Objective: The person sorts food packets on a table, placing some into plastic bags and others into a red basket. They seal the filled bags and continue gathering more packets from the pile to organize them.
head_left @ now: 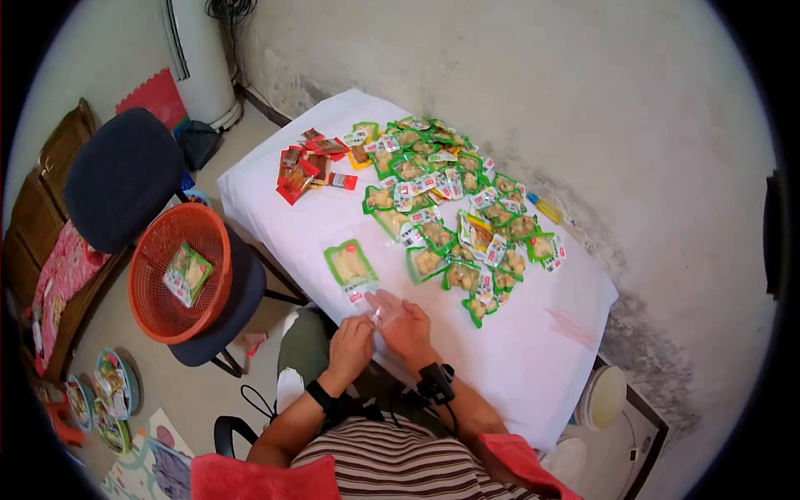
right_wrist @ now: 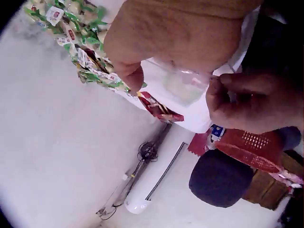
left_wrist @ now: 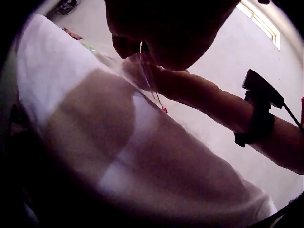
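Note:
My left hand (head_left: 352, 348) pinches the edge of a clear plastic bag (right_wrist: 190, 72) between thumb and curled fingers. Beside it, my right hand (head_left: 406, 329) lies against the same film with its fingers stretched out, and the thumb stands apart. In the left wrist view a thin, shiny fold of the film hangs below the left fingers. Just beyond both hands, a green-edged packet (head_left: 350, 262) with pale pieces inside lies flat on the white-covered table (head_left: 500, 367). Its printed lower end reaches close to the right fingertips.
A heap of green-edged packets (head_left: 408, 167) covers the table's far and right side. Small red packets (head_left: 293, 182) lie at the far left corner. Left of the table, an orange basket (head_left: 143, 287) holding a packet stands on a dark chair (head_left: 200, 346). A wall borders the right.

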The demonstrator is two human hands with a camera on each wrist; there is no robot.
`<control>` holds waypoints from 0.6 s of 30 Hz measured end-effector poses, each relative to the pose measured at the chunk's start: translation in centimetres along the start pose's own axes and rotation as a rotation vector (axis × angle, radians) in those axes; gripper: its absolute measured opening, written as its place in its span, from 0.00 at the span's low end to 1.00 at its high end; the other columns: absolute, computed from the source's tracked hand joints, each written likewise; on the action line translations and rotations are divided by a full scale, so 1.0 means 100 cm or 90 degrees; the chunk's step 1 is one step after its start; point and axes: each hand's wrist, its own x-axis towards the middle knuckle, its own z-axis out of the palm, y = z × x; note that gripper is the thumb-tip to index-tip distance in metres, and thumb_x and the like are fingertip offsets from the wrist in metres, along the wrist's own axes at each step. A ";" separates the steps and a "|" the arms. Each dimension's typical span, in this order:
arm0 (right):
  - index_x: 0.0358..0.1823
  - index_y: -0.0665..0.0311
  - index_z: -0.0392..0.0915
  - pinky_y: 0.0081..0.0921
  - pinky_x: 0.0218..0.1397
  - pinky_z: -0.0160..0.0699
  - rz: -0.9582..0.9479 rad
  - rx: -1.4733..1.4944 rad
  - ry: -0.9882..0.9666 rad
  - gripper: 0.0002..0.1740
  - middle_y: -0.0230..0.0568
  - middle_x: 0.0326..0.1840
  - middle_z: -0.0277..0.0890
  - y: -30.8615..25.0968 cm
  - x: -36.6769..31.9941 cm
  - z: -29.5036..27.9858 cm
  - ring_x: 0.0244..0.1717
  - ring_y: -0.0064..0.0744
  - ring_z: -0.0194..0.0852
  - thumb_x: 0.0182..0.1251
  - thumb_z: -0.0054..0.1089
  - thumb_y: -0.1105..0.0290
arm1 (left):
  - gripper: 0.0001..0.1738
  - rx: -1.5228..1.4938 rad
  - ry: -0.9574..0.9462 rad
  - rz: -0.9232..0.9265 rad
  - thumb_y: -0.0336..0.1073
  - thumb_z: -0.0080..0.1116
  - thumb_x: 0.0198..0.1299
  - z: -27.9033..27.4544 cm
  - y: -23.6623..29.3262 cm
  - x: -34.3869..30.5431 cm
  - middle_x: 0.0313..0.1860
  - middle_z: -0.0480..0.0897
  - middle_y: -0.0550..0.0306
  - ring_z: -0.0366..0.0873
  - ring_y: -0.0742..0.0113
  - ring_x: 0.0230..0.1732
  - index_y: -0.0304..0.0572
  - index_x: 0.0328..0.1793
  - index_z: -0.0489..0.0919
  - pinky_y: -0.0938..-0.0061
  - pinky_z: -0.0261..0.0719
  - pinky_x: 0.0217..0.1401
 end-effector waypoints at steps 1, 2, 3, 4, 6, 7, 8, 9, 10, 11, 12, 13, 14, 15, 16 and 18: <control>0.67 0.76 0.54 0.44 0.72 0.47 -0.002 0.002 -0.001 0.32 0.57 0.70 0.53 0.001 0.003 0.004 0.75 0.48 0.44 0.65 0.43 0.63 | 0.10 -0.016 -0.020 -0.008 0.23 0.57 0.47 -0.001 -0.002 -0.001 0.40 0.75 0.52 0.74 0.51 0.42 0.39 0.38 0.73 0.64 0.75 0.42; 0.67 0.78 0.52 0.48 0.71 0.46 -0.014 -0.030 -0.006 0.36 0.56 0.71 0.52 0.002 0.007 0.008 0.75 0.49 0.42 0.63 0.46 0.61 | 0.11 -0.032 -0.040 -0.015 0.23 0.57 0.48 -0.002 -0.004 -0.003 0.40 0.75 0.50 0.73 0.49 0.43 0.38 0.39 0.73 0.63 0.74 0.44; 0.67 0.80 0.50 0.51 0.71 0.45 -0.027 -0.061 -0.011 0.39 0.56 0.72 0.51 0.004 0.012 0.010 0.76 0.50 0.41 0.61 0.48 0.59 | 0.11 -0.031 -0.042 -0.012 0.23 0.57 0.48 -0.003 -0.007 -0.004 0.40 0.75 0.50 0.73 0.49 0.43 0.38 0.39 0.73 0.63 0.74 0.44; 0.67 0.80 0.50 0.51 0.71 0.45 -0.030 -0.060 -0.012 0.39 0.56 0.72 0.51 0.006 0.018 0.009 0.76 0.50 0.41 0.61 0.48 0.59 | 0.11 -0.026 -0.031 -0.016 0.23 0.57 0.48 -0.002 -0.009 -0.005 0.41 0.76 0.50 0.73 0.48 0.43 0.38 0.40 0.72 0.62 0.74 0.44; 0.67 0.79 0.50 0.52 0.69 0.47 -0.023 -0.046 -0.025 0.39 0.54 0.72 0.52 0.006 0.029 0.003 0.76 0.50 0.41 0.62 0.48 0.57 | 0.12 -0.033 -0.026 -0.012 0.22 0.57 0.48 -0.001 -0.011 -0.003 0.41 0.76 0.49 0.73 0.48 0.43 0.38 0.40 0.72 0.62 0.74 0.44; 0.67 0.79 0.50 0.52 0.69 0.47 -0.034 -0.047 -0.020 0.39 0.54 0.72 0.52 0.007 0.034 0.001 0.76 0.50 0.41 0.62 0.48 0.57 | 0.12 -0.031 -0.026 -0.010 0.22 0.57 0.48 -0.003 -0.013 -0.002 0.41 0.76 0.49 0.73 0.47 0.43 0.38 0.40 0.72 0.62 0.74 0.44; 0.66 0.78 0.52 0.51 0.68 0.48 -0.047 -0.031 0.004 0.38 0.52 0.71 0.53 0.009 0.040 0.000 0.75 0.49 0.41 0.62 0.48 0.56 | 0.12 -0.029 -0.025 -0.008 0.22 0.57 0.47 -0.003 -0.016 -0.001 0.41 0.76 0.49 0.73 0.47 0.43 0.39 0.40 0.72 0.62 0.74 0.45; 0.66 0.77 0.54 0.51 0.68 0.49 -0.059 -0.015 0.026 0.38 0.51 0.70 0.55 0.009 0.046 -0.002 0.75 0.49 0.42 0.63 0.48 0.55 | 0.12 -0.037 -0.029 -0.001 0.22 0.57 0.47 -0.002 -0.019 0.001 0.41 0.76 0.49 0.73 0.47 0.43 0.39 0.40 0.72 0.62 0.74 0.45; 0.63 0.73 0.60 0.50 0.67 0.50 -0.062 -0.019 -0.025 0.33 0.48 0.67 0.60 0.007 0.050 -0.002 0.74 0.48 0.45 0.66 0.47 0.53 | 0.13 -0.026 -0.033 -0.015 0.22 0.57 0.47 -0.001 -0.021 0.003 0.41 0.76 0.49 0.73 0.47 0.43 0.39 0.40 0.72 0.62 0.74 0.45; 0.63 0.73 0.60 0.50 0.67 0.50 -0.073 -0.022 -0.023 0.33 0.48 0.67 0.60 0.007 0.054 -0.001 0.74 0.48 0.45 0.66 0.47 0.53 | 0.13 -0.015 -0.036 -0.029 0.22 0.57 0.47 0.001 -0.024 0.006 0.41 0.76 0.49 0.73 0.47 0.43 0.39 0.40 0.72 0.62 0.73 0.45; 0.62 0.71 0.62 0.50 0.66 0.51 -0.076 -0.033 0.035 0.31 0.47 0.65 0.62 0.005 0.057 0.004 0.73 0.47 0.48 0.67 0.46 0.52 | 0.12 -0.006 -0.018 -0.012 0.22 0.56 0.47 0.004 -0.027 0.011 0.40 0.76 0.48 0.73 0.47 0.43 0.39 0.40 0.72 0.61 0.73 0.46; 0.61 0.68 0.64 0.50 0.66 0.52 -0.080 -0.043 0.094 0.30 0.46 0.63 0.65 0.001 0.057 0.009 0.72 0.47 0.50 0.68 0.45 0.51 | 0.12 -0.014 -0.021 -0.005 0.22 0.56 0.47 0.005 -0.029 0.013 0.40 0.76 0.48 0.73 0.47 0.43 0.39 0.40 0.72 0.61 0.73 0.46; 0.60 0.64 0.65 0.45 0.63 0.59 -0.030 -0.041 0.045 0.28 0.43 0.62 0.66 -0.007 0.059 -0.001 0.68 0.44 0.57 0.70 0.44 0.49 | 0.12 0.004 -0.017 -0.001 0.22 0.56 0.46 0.006 -0.031 0.016 0.40 0.76 0.49 0.73 0.48 0.42 0.39 0.39 0.72 0.62 0.73 0.45; 0.60 0.64 0.65 0.45 0.63 0.59 -0.042 -0.042 0.045 0.28 0.43 0.62 0.66 -0.011 0.052 0.000 0.68 0.44 0.57 0.70 0.44 0.49 | 0.11 0.023 -0.013 0.004 0.23 0.55 0.46 0.008 -0.030 0.020 0.40 0.76 0.50 0.73 0.49 0.41 0.39 0.37 0.73 0.63 0.74 0.44; 0.59 0.64 0.67 0.41 0.60 0.64 -0.011 -0.148 0.060 0.27 0.41 0.59 0.68 -0.014 0.041 0.004 0.64 0.41 0.63 0.70 0.45 0.49 | 0.10 0.028 -0.022 0.008 0.24 0.56 0.47 0.004 -0.023 0.024 0.38 0.76 0.50 0.73 0.50 0.40 0.39 0.38 0.73 0.62 0.74 0.42; 0.57 0.63 0.68 0.37 0.56 0.68 0.012 -0.252 0.077 0.27 0.40 0.57 0.71 -0.026 0.014 0.019 0.60 0.38 0.68 0.70 0.46 0.48 | 0.10 0.023 -0.037 0.003 0.25 0.56 0.48 0.006 -0.016 0.023 0.37 0.76 0.50 0.73 0.50 0.39 0.40 0.38 0.73 0.62 0.73 0.41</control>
